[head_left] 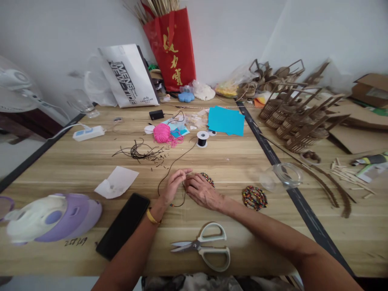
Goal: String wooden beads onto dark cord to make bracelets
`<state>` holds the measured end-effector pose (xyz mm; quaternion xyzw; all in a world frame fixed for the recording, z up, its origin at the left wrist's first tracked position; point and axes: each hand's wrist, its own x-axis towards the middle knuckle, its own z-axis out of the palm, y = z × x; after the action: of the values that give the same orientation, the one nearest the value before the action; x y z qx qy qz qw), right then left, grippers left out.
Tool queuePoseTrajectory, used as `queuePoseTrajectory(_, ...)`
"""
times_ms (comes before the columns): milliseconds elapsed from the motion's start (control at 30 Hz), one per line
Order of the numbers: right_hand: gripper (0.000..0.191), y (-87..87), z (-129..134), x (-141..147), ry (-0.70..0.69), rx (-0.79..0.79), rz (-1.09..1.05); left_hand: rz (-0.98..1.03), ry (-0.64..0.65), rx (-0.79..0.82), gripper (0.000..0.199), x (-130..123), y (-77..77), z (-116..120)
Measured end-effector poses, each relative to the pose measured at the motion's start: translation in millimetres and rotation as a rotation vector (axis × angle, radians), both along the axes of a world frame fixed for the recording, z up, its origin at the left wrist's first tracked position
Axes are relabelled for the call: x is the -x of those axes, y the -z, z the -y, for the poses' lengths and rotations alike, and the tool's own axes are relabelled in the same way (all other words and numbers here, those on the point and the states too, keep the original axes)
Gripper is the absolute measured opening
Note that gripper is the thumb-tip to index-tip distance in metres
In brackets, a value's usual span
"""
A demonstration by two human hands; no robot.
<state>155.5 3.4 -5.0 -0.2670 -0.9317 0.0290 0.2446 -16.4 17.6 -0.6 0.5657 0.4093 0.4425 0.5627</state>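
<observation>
My left hand (173, 185), with a yellow bracelet at the wrist, has its fingertips pressed together by the black cord (160, 184). The cord runs from a white spool (202, 140) to both hands, and a loop of it hangs below them. My right hand (201, 190) is beside the left, its fingers curled together; what lies under them is hidden. A strand of multicoloured beads (207, 178) shows just past its knuckles. Farther right lies a coiled pile of coloured beads (254, 198). Open scissors (206, 246) with pale handles rest near the table's front edge.
A black phone (123, 225), white paper (117, 182) and a purple-white appliance (56, 218) are at left. Beyond the hands lie cut black cords (139, 151), pink yarn (161, 133) and blue sheets (226, 121). Brown woven baskets (297, 117) stand at right.
</observation>
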Motion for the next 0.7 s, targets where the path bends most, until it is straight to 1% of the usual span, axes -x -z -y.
queuePoseTrajectory(167,0.017,0.6,-1.0,-3.8,0.015,0.018,-0.023,-0.093,0.085,-0.006,0.013,-2.3,-3.8,2.6)
queuePoseTrajectory(267,0.016,-0.5,-1.2,-5.4,0.021,0.044,-0.044,-0.112,0.107,0.002,0.014,-4.5,-8.8,4.4)
queuePoseTrajectory(333,0.016,-3.0,-0.7,-8.6,0.019,0.085,-0.068,-0.121,0.109,0.004,0.015,-5.6,-12.1,5.4)
queuePoseTrajectory(467,0.025,-12.0,2.8,-24.6,0.033,0.216,-0.161,-0.137,0.111,0.001,0.015,-5.8,-15.2,6.1)
queuePoseTrajectory(600,0.025,-22.4,10.5,-50.9,0.195,0.346,-0.259,-0.139,0.113,0.001,0.014,-4.9,-14.8,5.6)
queuePoseTrajectory(700,0.028,-30.5,18.9,-69.9,0.339,0.458,-0.201,-0.134,0.108,0.017,0.015,-5.0,-14.9,6.0)
